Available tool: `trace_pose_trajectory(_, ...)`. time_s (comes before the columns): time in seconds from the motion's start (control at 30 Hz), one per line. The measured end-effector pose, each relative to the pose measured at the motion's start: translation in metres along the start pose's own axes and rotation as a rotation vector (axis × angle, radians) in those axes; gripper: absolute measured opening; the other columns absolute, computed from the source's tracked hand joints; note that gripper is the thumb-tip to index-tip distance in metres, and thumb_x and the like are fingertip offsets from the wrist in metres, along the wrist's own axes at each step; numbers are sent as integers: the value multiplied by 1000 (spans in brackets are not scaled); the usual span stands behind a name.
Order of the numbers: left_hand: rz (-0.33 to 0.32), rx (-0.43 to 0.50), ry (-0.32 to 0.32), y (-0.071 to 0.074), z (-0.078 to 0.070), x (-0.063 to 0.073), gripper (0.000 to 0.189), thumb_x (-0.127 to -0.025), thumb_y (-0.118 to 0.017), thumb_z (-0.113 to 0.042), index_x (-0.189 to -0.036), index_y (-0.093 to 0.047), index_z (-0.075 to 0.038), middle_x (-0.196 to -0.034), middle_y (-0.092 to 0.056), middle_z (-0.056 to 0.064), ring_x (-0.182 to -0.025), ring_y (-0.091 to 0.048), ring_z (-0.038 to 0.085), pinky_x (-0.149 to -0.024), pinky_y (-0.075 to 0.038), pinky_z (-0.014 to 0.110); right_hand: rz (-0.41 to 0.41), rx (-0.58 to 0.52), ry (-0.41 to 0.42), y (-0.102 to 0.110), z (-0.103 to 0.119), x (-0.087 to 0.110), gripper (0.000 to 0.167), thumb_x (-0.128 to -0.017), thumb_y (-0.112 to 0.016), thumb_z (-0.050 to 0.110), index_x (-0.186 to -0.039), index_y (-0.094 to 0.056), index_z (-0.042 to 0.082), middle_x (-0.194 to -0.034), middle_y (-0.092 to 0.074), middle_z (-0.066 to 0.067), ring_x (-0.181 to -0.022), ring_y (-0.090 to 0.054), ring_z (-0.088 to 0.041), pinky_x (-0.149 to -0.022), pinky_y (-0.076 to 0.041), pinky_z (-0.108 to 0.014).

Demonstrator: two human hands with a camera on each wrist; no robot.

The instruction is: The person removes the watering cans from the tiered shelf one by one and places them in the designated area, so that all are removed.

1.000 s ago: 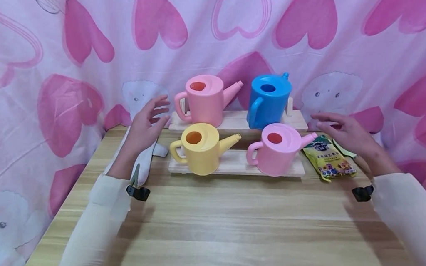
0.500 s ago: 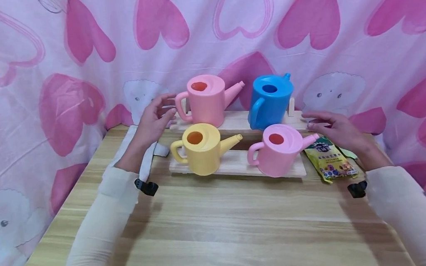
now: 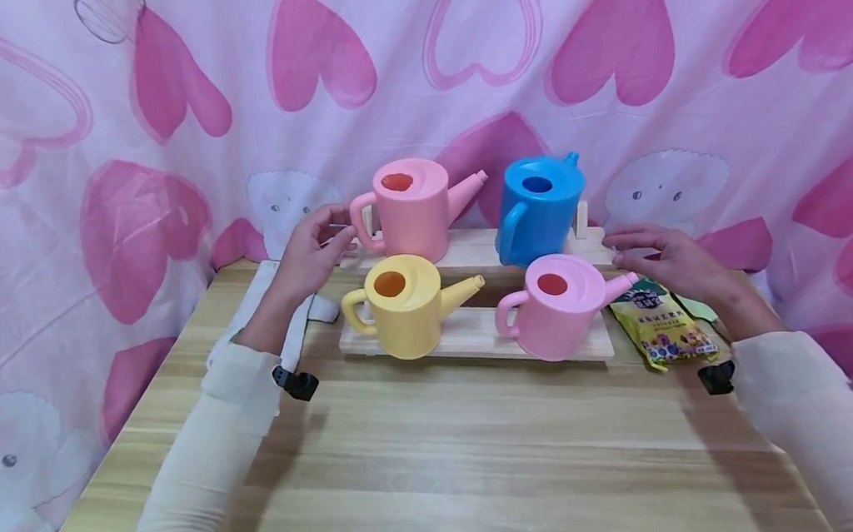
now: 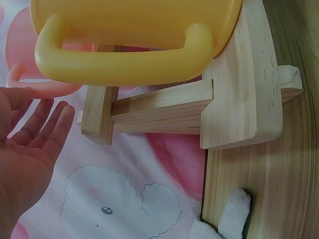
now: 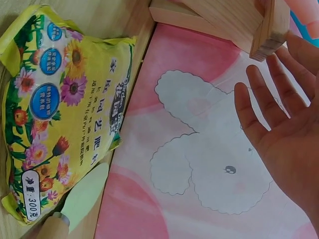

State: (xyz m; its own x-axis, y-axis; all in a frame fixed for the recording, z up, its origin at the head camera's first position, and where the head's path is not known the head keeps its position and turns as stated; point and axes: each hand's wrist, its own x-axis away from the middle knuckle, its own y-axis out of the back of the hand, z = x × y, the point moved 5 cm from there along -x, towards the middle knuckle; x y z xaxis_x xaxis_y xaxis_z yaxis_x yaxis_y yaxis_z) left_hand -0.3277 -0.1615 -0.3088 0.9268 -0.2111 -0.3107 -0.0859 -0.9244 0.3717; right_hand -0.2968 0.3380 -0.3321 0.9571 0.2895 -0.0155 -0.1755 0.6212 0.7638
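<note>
A two-tier wooden rack [image 3: 469, 329] carries several plastic watering cans. On its upper tier stand a salmon-pink watering can [image 3: 413, 213] and a blue watering can [image 3: 540, 215]; below are a yellow watering can [image 3: 406, 318] and a pink watering can [image 3: 556, 310]. My left hand [image 3: 310, 254] is at the upper tier's left end, fingers extended right beside the salmon-pink can's handle. At the opposite end, my right hand [image 3: 662, 260] has its fingertips right by the board. In the right wrist view its fingers are loosely spread beside the wooden end [image 5: 271, 30].
A yellow fertilizer bag [image 3: 660, 323] lies right of the rack, with a trowel [image 5: 87, 194] with a pale green blade beside it. White cloth with finger-like ends [image 4: 234, 209] lies at the left. A heart-patterned curtain [image 3: 415, 125] hangs behind the wooden table [image 3: 442, 465].
My left hand has moved right, up to the rack's upper left end. The right hand has shifted slightly left, to the upper right end. The cans stay in place.
</note>
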Motion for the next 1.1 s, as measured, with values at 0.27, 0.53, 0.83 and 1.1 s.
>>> trace_pose_trajectory(0.27,3,-23,-31,-4,-1,-2,37,-107,-59,-16,-142,-57,-5,-127,-62,13,-114,-61,28,-95,-56,39,3,-4,-10,-1,-2,-1,55,-105,-63,29,-153,-48,6,-161,-35,-20,-145,-31,-48,-102,-41,-70)
trace_pose_trajectory(0.53,0,-26,-32,-5,-1,-2,35,-106,-59,-16,-139,-58,-6,-125,-63,11,-115,-61,26,-93,-57,34,-2,-14,-5,-1,1,-1,55,-104,-64,31,-152,-50,8,-161,-36,-18,-145,-32,-46,-103,-41,-68)
trace_pose_trajectory(0.83,-2,-13,-19,-6,-4,-1,32,-106,-60,-15,-137,-58,-5,-123,-62,10,-112,-61,24,-91,-58,34,-6,-31,-3,-1,-1,-2,50,-106,-62,22,-151,-50,5,-160,-36,-20,-145,-32,-47,-104,-41,-67)
trace_pose_trajectory(1.1,-12,-19,18,-9,-2,-1,31,-107,-58,-13,-137,-56,-6,-123,-61,10,-115,-62,25,-92,-58,36,-2,-38,-25,-1,-2,-1,53,-105,-63,30,-152,-50,9,-161,-36,-18,-146,-32,-46,-105,-39,-69)
